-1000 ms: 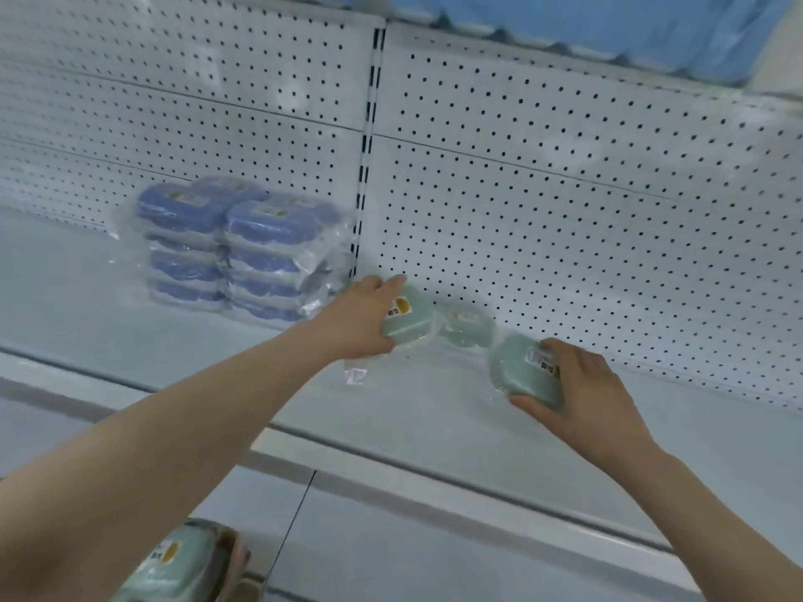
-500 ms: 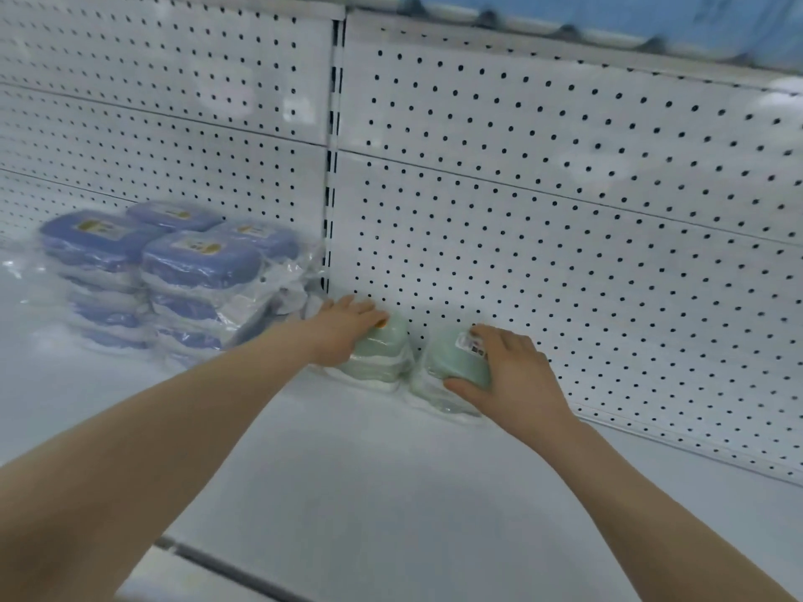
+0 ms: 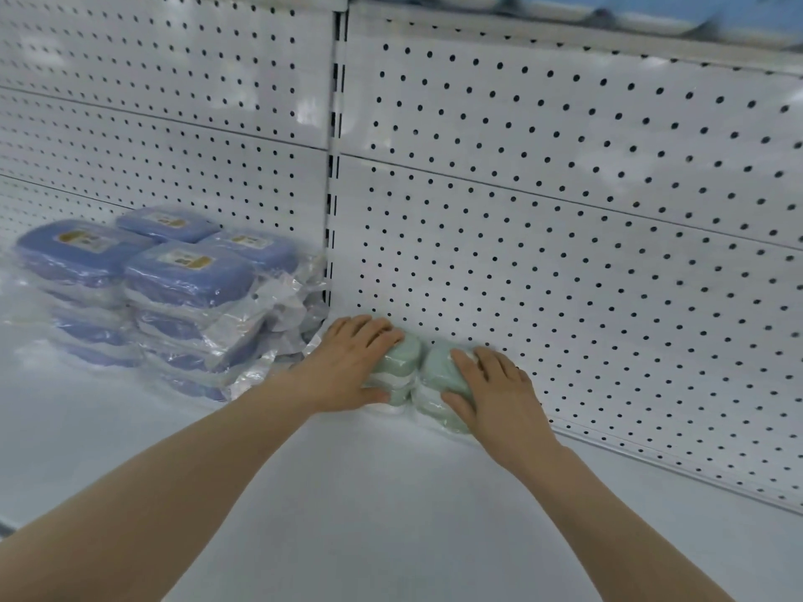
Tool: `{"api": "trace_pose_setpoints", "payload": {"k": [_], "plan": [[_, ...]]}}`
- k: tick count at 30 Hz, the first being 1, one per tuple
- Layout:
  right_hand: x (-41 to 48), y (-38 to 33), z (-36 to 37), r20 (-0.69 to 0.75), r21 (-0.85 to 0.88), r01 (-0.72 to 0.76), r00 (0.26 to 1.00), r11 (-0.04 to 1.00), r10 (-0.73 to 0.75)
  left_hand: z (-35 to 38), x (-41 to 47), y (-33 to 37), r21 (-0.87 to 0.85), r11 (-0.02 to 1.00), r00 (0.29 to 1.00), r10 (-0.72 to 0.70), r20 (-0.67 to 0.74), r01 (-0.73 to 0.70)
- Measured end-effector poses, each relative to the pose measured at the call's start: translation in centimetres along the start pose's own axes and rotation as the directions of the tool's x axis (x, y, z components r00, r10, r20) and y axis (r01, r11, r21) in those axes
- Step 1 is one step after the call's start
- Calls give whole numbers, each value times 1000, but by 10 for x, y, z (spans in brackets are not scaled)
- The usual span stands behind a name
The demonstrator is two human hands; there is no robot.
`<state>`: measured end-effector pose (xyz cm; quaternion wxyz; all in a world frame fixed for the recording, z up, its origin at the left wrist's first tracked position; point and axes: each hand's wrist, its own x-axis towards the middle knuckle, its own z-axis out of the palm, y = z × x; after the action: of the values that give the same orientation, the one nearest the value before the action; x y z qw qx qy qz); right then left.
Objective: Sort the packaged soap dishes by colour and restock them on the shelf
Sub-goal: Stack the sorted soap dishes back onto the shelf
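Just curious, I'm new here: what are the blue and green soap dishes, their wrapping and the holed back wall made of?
The blue soap dishes and green soap dishes look like moulded plastic: matt, evenly coloured, rounded corners. Their wrapping is probably thin clear plastic film; it crinkles and glints. The back wall looks like white-painted sheet metal, given its regular punched holes.

Green soap dishes (image 3: 402, 362) partly covered, blue dish labels (image 3: 184, 259) unreadable, top items (image 3: 630, 4) blurred

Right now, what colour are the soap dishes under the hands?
Pale green: the left soap dish and the right soap dish. The head view shows it best.
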<state>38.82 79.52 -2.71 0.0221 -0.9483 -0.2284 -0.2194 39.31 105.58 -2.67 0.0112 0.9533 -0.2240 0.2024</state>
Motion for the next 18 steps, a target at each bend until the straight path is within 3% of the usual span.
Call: {"api": "trace_pose_setpoints", "payload": {"k": [6,9,13,18], "plan": [[1,0,-11,67,-63,8,998,998,-3,-15,-3,10,70,998,999,-3,35,0],[-4,-9,-29,71,-69,11,997,998,-6,-27,-14,19,80,996,999,49,-24,-47],[-19,-28,-54,55,-105,44,998,994,-38,-49,-40,30,46,995,987,89,-131,-84],[-64,-72,-81,34,-115,49,998,992,-45,-78,-103,40,-32,998,993,54,-109,-58]]}}
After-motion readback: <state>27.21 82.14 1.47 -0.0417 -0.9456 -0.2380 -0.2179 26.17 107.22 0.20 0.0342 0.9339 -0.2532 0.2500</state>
